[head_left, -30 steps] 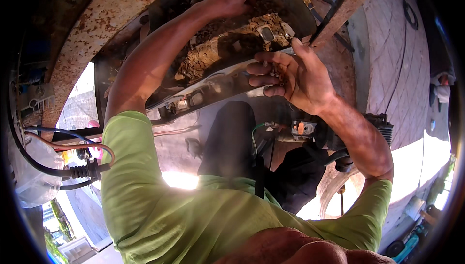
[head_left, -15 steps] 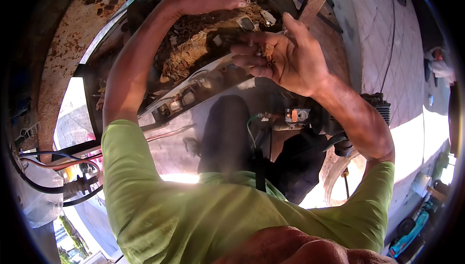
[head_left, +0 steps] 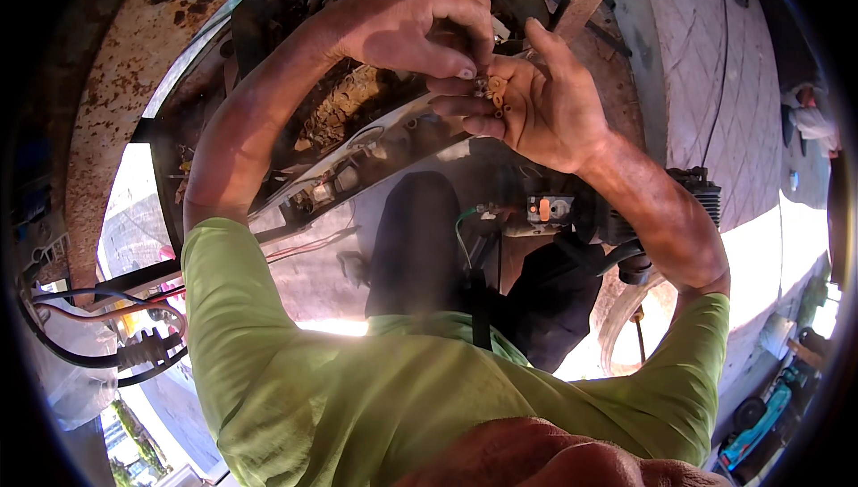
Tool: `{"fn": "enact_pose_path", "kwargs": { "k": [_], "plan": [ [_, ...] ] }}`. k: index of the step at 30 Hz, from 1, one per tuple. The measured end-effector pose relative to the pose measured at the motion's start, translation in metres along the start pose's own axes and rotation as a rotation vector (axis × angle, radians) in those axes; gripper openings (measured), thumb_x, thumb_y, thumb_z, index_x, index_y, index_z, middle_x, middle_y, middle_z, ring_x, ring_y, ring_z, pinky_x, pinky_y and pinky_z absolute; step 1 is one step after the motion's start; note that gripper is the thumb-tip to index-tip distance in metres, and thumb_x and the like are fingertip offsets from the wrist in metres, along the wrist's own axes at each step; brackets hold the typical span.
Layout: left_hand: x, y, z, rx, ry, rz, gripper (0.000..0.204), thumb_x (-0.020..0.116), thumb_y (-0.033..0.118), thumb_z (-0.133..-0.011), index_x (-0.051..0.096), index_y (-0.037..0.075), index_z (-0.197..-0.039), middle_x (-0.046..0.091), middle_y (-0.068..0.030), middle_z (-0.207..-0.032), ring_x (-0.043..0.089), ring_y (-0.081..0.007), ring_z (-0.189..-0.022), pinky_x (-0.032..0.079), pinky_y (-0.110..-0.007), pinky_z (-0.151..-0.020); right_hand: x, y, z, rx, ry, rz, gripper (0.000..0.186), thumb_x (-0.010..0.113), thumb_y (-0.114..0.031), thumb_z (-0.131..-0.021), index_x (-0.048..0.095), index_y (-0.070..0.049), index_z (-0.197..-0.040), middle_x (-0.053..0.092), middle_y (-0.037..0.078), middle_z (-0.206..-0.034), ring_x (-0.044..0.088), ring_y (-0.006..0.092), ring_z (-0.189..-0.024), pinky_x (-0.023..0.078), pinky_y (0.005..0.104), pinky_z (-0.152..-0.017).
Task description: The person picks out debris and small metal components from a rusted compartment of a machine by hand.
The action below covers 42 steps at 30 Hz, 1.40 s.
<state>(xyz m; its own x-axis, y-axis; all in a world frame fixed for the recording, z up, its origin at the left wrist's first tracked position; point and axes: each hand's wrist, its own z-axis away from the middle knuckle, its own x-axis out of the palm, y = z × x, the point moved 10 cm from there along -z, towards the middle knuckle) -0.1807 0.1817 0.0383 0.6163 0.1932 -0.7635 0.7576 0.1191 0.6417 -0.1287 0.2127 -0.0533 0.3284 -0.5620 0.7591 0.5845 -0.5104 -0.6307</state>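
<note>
My right hand (head_left: 559,116) is turned palm up, its fingers slightly curled. On the palm and finger bases lie several small tan ring-shaped pieces (head_left: 497,89), with a few shinier bits among them. Reaching over from the left, my left hand (head_left: 416,27) has its thumb and forefinger closed in a pinch at the edge of these rings. Whatever sits in that pinch, if anything, is too small to make out. Beneath both hands is a dark trough-like bench top littered with brown flakes (head_left: 344,103).
A rusty curved metal beam (head_left: 121,85) rises at the left, with hoses (head_left: 85,357) below it. Near my right forearm are a small unit with an orange switch (head_left: 539,210) and a finned black machine part (head_left: 702,197). A teal power tool (head_left: 755,424) lies at lower right.
My left hand has moved down and right, from above the flakes to the rings in my right palm. The right hand stays nearly in place.
</note>
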Motion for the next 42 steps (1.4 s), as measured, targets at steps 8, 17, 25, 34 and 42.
{"fn": "enact_pose_path", "kwargs": {
  "k": [8, 17, 25, 34, 42],
  "plan": [
    [-0.009, -0.009, 0.009, 0.016, 0.042, -0.007, 0.019, 0.066, 0.004, -0.082, 0.066, 0.000, -0.101, 0.063, -0.0082, -0.095, 0.061, -0.0178, -0.091, 0.049, -0.034, -0.080, 0.004, 0.002, 0.000, -0.009, -0.077, -0.075, 0.089, 0.029, -0.068, -0.096, 0.043, 0.010, -0.137, 0.055, 0.026, -0.131, 0.061, 0.0309, -0.114, 0.052, 0.0344, -0.090],
    [-0.017, -0.017, -0.015, -0.180, 0.041, 0.007, 0.016, 0.061, 0.004, -0.088, 0.064, -0.001, -0.102, 0.067, -0.0080, -0.094, 0.063, -0.0133, -0.079, 0.052, -0.030, -0.072, -0.010, -0.014, 0.012, -0.129, 0.112, 0.000, 0.086, 0.042, -0.070, -0.090, 0.049, 0.008, -0.125, 0.060, 0.024, -0.119, 0.063, 0.0344, -0.105, 0.052, 0.0402, -0.088],
    [-0.021, -0.023, 0.010, -0.155, 0.220, 0.127, 0.015, 0.065, 0.011, -0.083, 0.059, 0.001, -0.092, 0.054, -0.0072, -0.085, 0.052, -0.0154, -0.075, 0.045, -0.030, -0.068, -0.009, 0.007, -0.001, -0.043, 0.046, -0.134, 0.072, 0.033, -0.057, -0.098, 0.046, 0.010, -0.120, 0.056, 0.033, -0.117, 0.064, 0.0433, -0.099, 0.055, 0.0454, -0.085],
    [0.006, 0.025, -0.008, 0.045, 0.043, -0.114, 0.021, 0.067, 0.008, -0.072, 0.060, 0.004, -0.092, 0.050, -0.0092, -0.089, 0.051, -0.0224, -0.080, 0.044, -0.035, -0.072, -0.010, 0.008, -0.014, -0.103, -0.020, -0.153, 0.065, 0.026, -0.052, -0.100, 0.046, 0.007, -0.116, 0.058, 0.029, -0.102, 0.066, 0.0412, -0.088, 0.056, 0.0465, -0.078],
    [-0.014, 0.019, -0.008, 0.033, 0.179, -0.293, 0.031, 0.065, 0.029, -0.094, 0.072, -0.001, -0.094, 0.068, -0.0171, -0.091, 0.062, -0.0318, -0.082, 0.050, -0.043, -0.077, -0.030, 0.015, -0.048, -0.110, -0.011, -0.015, 0.055, 0.028, -0.044, -0.103, 0.050, 0.005, -0.114, 0.062, 0.020, -0.094, 0.067, 0.0347, -0.078, 0.057, 0.0473, -0.073]
  ]
}}
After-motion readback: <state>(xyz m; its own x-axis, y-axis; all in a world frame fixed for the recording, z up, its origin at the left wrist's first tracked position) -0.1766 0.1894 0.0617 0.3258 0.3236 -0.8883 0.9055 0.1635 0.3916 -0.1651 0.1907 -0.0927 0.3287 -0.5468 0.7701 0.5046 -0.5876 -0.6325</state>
